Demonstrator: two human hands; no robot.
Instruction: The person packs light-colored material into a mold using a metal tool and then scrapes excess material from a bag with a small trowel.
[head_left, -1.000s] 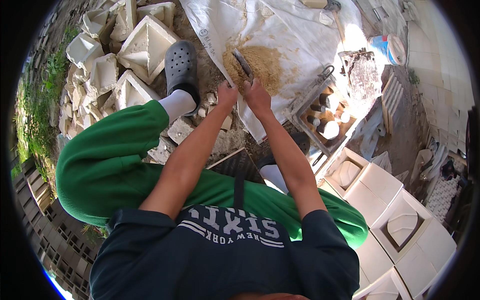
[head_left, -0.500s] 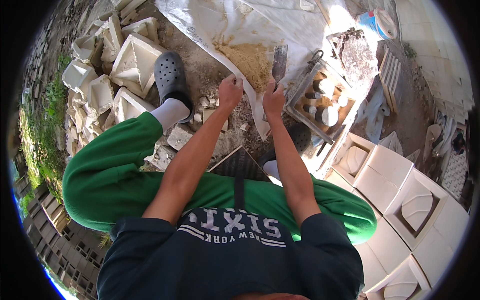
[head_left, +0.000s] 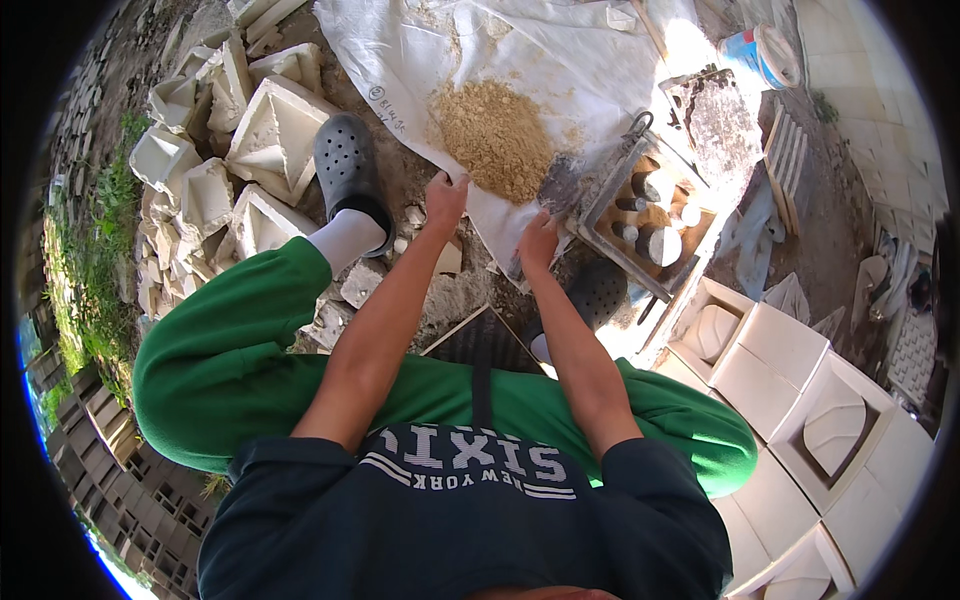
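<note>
My left hand (head_left: 446, 200) is closed on the near edge of a white sheet (head_left: 400, 45). A heap of tan sandy powder (head_left: 495, 135) lies on this sheet, just beyond my hands. In my closed right hand (head_left: 538, 243) is a trowel (head_left: 562, 184) with a flat grey rectangular blade. Its blade lies low at the heap's right side; my fingers hide its handle. Right of that hand stands a metal-framed mould (head_left: 600, 222), with several white and dark round pieces (head_left: 658, 245) inside.
Broken cream-coloured blocks (head_left: 275, 140) are piled at the left, by my grey clog (head_left: 347, 165). Hollow cream blocks (head_left: 770, 350) stand in rows at the right. A white and blue bucket (head_left: 760, 57) and a slatted wooden piece (head_left: 783, 155) are at the far right.
My right hand has drawn the trowel nearer to me, and its blade has tilted. More of the powder heap shows. My left hand, still on the sheet's edge, has shifted slightly left and nearer.
</note>
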